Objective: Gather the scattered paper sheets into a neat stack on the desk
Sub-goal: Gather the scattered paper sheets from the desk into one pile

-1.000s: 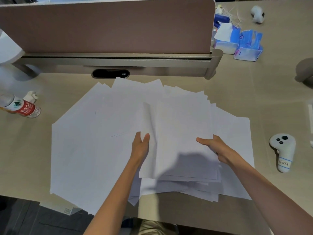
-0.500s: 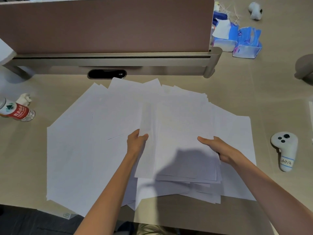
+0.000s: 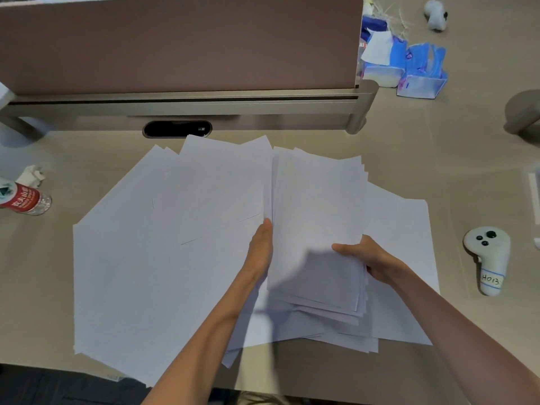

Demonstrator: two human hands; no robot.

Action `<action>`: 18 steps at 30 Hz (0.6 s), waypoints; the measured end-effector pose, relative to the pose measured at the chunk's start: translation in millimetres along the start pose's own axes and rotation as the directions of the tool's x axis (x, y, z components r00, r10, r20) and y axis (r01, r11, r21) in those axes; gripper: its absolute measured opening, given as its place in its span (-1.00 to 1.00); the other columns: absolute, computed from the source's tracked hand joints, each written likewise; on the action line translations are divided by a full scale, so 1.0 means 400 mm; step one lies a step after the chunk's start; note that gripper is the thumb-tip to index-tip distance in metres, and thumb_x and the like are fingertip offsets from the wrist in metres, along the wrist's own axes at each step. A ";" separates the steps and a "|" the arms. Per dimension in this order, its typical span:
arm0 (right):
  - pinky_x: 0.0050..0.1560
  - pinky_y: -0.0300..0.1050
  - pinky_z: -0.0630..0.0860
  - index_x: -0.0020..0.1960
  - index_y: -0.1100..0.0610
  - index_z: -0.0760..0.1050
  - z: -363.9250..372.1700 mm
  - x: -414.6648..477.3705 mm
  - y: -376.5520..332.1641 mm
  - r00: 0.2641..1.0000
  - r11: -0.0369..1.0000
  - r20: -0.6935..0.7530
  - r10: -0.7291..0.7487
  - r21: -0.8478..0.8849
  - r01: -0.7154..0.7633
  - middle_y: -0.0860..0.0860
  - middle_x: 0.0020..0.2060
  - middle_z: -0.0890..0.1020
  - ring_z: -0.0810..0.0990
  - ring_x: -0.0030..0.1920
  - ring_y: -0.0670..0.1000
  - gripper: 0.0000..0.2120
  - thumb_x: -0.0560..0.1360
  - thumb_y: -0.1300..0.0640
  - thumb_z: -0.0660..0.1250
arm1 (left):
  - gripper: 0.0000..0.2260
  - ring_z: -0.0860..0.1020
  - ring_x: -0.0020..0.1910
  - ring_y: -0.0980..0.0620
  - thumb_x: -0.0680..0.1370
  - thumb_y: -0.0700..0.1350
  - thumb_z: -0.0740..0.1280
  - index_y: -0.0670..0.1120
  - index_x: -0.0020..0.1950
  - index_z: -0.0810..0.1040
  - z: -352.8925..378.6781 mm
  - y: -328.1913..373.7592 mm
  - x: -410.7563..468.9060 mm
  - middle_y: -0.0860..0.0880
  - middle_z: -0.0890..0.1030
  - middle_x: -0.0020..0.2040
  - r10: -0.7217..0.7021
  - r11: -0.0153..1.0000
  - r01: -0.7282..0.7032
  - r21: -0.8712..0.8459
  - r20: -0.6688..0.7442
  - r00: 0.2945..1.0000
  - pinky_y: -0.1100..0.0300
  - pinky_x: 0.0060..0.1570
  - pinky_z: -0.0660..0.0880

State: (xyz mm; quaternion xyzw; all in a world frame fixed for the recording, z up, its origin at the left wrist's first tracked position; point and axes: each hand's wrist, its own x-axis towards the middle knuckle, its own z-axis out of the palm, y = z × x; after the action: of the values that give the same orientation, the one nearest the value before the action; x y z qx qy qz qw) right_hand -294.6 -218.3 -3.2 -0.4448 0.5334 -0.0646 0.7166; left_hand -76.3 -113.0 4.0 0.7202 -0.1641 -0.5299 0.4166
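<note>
The partial stack (image 3: 317, 229) is squared between left hand (image 3: 261, 252), flat-open, and right hand (image 3: 369, 260), gripping its edge; loose sheets (image 3: 163, 258) at 9 o'clock are probably gathered next.

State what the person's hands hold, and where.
A partial stack of paper sheets: left hand against its left edge, right hand gripping its right edge.

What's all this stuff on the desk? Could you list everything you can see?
Paper sheets: many, white, fanned across the desk middle.
Paper stack: one, white, between the hands.
Desk: one, beige.
Divider panel: one, brown, at the back.
Water bottle: one, red label, lying far left.
Crumpled tissue: one, white, by the bottle.
Controllers: two, white, right edge and top right.
Tissue packs: blue, top right, count unclear.
Left hand: against the stack's left edge.
Right hand: gripping its right edge.
</note>
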 end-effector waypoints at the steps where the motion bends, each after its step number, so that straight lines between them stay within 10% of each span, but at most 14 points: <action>1: -0.09 -0.16 0.60 0.16 0.27 0.56 0.001 -0.001 0.002 1.000 1.000 -0.007 -0.017 0.001 0.017 0.12 -0.04 0.69 0.66 -0.06 0.08 -0.72 0.46 0.26 0.43 | -0.31 0.15 0.54 0.04 0.57 0.31 0.03 -0.09 0.57 0.10 0.000 -0.002 0.006 -0.02 0.17 0.56 -0.025 0.997 0.025 -0.067 0.009 1.000 0.01 0.54 0.03; 3: -0.17 -0.20 0.59 0.18 0.26 0.55 0.005 -0.005 0.004 0.999 0.998 -0.024 -0.043 0.041 0.044 0.08 -0.08 0.68 0.65 -0.09 0.05 -0.67 0.43 0.27 0.45 | -0.27 0.25 0.49 -0.06 0.52 0.30 0.14 -0.17 0.52 0.22 -0.009 0.000 0.007 -0.12 0.28 0.51 -0.035 0.989 0.034 -0.141 -0.010 0.999 -0.04 0.51 0.13; 5: -0.12 -0.15 0.60 0.19 0.27 0.55 0.006 -0.010 0.009 0.997 0.995 -0.043 -0.066 0.078 0.069 0.10 -0.06 0.69 0.66 -0.07 0.07 -0.60 0.37 0.24 0.48 | -0.71 0.57 0.01 -0.06 0.58 0.07 0.25 -0.14 0.09 0.55 -0.013 0.007 -0.005 -0.11 0.61 0.02 0.031 0.997 -0.037 -0.061 -0.092 0.995 0.10 0.10 0.47; 7: 0.02 -0.06 0.59 0.21 0.27 0.54 0.003 -0.015 0.015 0.996 0.991 -0.058 -0.074 0.104 0.079 0.13 0.02 0.68 0.66 0.02 0.11 -0.63 0.42 0.27 0.45 | -0.76 0.27 -0.33 0.07 0.56 -0.14 0.29 -0.03 -0.29 0.35 -0.024 0.000 -0.005 0.05 0.37 -0.34 0.139 0.990 -0.140 0.006 -0.188 0.972 0.17 -0.26 0.28; 14: 0.10 -0.12 0.51 0.22 0.22 0.55 -0.016 -0.045 0.015 0.993 0.978 -0.065 -0.103 0.178 0.113 0.03 0.07 0.69 0.64 0.12 0.02 -0.72 0.51 0.27 0.36 | -0.92 0.61 -0.05 -0.01 0.53 -0.14 0.36 -0.02 0.01 0.57 -0.117 0.028 -0.044 0.00 0.65 -0.05 0.334 0.942 -0.278 0.187 -0.440 0.834 -0.04 0.00 0.59; 18: 0.31 -0.06 0.38 0.29 0.16 0.51 -0.015 -0.050 0.000 0.991 0.972 -0.039 -0.125 0.195 0.130 -0.02 0.15 0.65 0.58 0.22 -0.02 -0.64 0.50 0.22 0.38 | -0.84 0.64 -0.13 -0.13 0.55 -0.03 0.37 -0.12 -0.08 0.57 -0.149 0.056 -0.048 -0.17 0.63 -0.10 0.098 0.988 -0.132 -0.079 -0.342 0.935 0.02 -0.08 0.60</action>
State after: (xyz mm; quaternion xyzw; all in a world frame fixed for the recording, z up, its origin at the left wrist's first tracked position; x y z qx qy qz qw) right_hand -308.1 -210.2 10.7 -0.4042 0.5040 -0.1688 0.7444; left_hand -25.3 -88.2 38.9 0.7676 -0.1053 -0.3812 0.5044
